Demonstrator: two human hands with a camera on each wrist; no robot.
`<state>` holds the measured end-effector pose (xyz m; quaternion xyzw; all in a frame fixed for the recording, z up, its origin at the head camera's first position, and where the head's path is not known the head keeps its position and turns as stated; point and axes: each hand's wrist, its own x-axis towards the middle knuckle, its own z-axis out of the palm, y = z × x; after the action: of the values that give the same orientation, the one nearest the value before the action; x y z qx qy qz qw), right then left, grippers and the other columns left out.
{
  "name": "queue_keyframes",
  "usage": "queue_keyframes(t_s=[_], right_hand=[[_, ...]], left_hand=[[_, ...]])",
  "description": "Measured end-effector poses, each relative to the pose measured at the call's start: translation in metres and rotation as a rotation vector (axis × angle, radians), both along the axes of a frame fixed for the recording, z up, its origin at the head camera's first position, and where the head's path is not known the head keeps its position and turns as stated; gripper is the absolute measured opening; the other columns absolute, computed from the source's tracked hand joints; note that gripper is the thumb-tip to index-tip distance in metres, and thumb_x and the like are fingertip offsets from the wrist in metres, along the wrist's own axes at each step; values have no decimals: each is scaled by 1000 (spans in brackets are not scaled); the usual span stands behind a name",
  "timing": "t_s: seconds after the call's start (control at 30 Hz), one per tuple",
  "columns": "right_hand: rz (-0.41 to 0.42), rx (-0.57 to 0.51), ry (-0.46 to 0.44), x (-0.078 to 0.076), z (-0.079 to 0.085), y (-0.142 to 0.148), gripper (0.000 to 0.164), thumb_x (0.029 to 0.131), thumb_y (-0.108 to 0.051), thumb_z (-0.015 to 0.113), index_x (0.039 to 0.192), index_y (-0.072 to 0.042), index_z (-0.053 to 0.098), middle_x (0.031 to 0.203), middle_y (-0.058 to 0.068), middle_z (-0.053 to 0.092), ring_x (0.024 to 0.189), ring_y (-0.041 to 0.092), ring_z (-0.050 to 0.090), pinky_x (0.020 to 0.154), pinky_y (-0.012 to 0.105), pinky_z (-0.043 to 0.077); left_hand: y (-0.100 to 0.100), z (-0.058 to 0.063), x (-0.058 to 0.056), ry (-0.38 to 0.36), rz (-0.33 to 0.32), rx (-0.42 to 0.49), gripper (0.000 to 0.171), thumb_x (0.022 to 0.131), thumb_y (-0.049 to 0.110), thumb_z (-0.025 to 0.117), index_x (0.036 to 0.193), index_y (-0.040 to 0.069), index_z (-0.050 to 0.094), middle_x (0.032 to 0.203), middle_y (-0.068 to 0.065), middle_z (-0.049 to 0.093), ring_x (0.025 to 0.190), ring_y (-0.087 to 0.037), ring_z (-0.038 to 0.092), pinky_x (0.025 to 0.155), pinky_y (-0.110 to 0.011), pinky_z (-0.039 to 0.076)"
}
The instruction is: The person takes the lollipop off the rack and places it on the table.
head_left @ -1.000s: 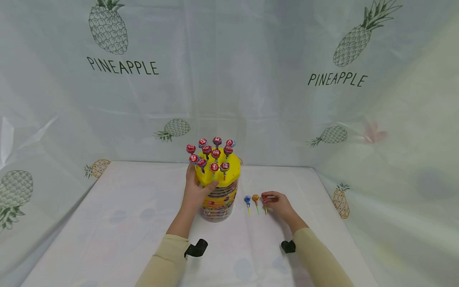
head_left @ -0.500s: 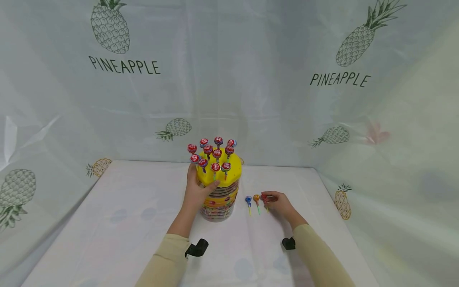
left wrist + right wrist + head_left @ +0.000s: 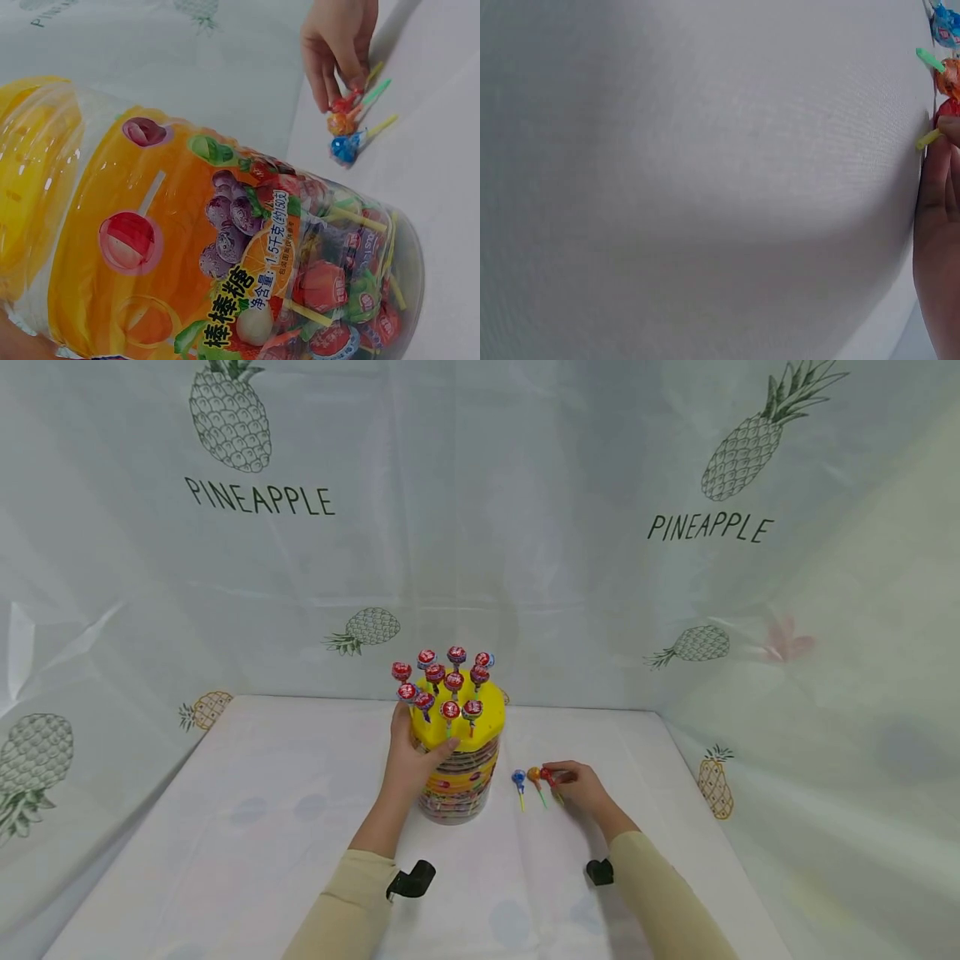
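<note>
A clear plastic lollipop jar [image 3: 459, 781] stands upright on the table, with a yellow lid [image 3: 492, 714] on top. Several lollipops [image 3: 453, 682] in red-topped wrappers stand up from the lid on their sticks. My left hand [image 3: 408, 764] grips the jar by the lid, its thumb at the near edge. To the right, my right hand [image 3: 587, 789] pinches a red lollipop [image 3: 345, 103] with a yellow stick, low at the table. An orange lollipop [image 3: 341, 123] lies right against the red one, and a blue lollipop [image 3: 518, 777] lies left of it.
The white-covered table [image 3: 300, 877] ends at a hanging pineapple-print sheet [image 3: 525, 527] behind the jar. More wrapped lollipops [image 3: 322, 289] show through the jar's lower wall in the left wrist view. A black wrist mount [image 3: 411, 878] sits at the left sleeve.
My right hand has shifted slightly left with the red lollipop, which now meets the orange one. The orange lollipop's stick has swung a little to the right. My left hand stays on the jar.
</note>
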<state>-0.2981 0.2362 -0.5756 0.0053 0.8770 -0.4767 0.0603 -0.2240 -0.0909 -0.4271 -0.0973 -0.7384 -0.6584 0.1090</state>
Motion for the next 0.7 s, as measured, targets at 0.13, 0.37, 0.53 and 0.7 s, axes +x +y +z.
queue_keyframes(t_s=[0.13, 0.37, 0.53, 0.7], right_hand=[[15, 68, 7, 0, 3, -3, 40, 83, 2, 71, 121, -12, 70, 111, 8, 61, 92, 22, 57, 70, 31, 53], [-18, 96, 3, 0, 6, -4, 44, 83, 3, 69, 125, -9, 65, 117, 12, 60, 89, 23, 57, 66, 30, 53], [-46, 79, 8, 0, 5, -1, 46, 83, 4, 68, 127, -6, 63, 118, 14, 60, 86, 23, 56, 63, 28, 51], [-48, 71, 13, 1, 5, -1, 46, 82, 4, 70, 127, -5, 63, 116, 12, 60, 84, 21, 56, 63, 29, 51]], left_hand=[[0, -10, -7, 25, 3, 12, 85, 86, 24, 76, 151, 26, 20, 146, -5, 28, 135, -22, 35, 111, -44, 33], [-1, -23, -14, 56, 31, 19, 87, 84, 32, 78, 151, 31, 22, 144, 0, 30, 132, -20, 38, 109, -47, 36], [0, -23, -14, 57, 35, 18, 86, 84, 35, 77, 150, 32, 22, 143, 1, 31, 130, -20, 39, 109, -46, 36], [0, -23, -14, 37, 36, 4, 85, 84, 33, 77, 150, 32, 22, 144, 1, 29, 132, -19, 38, 110, -44, 35]])
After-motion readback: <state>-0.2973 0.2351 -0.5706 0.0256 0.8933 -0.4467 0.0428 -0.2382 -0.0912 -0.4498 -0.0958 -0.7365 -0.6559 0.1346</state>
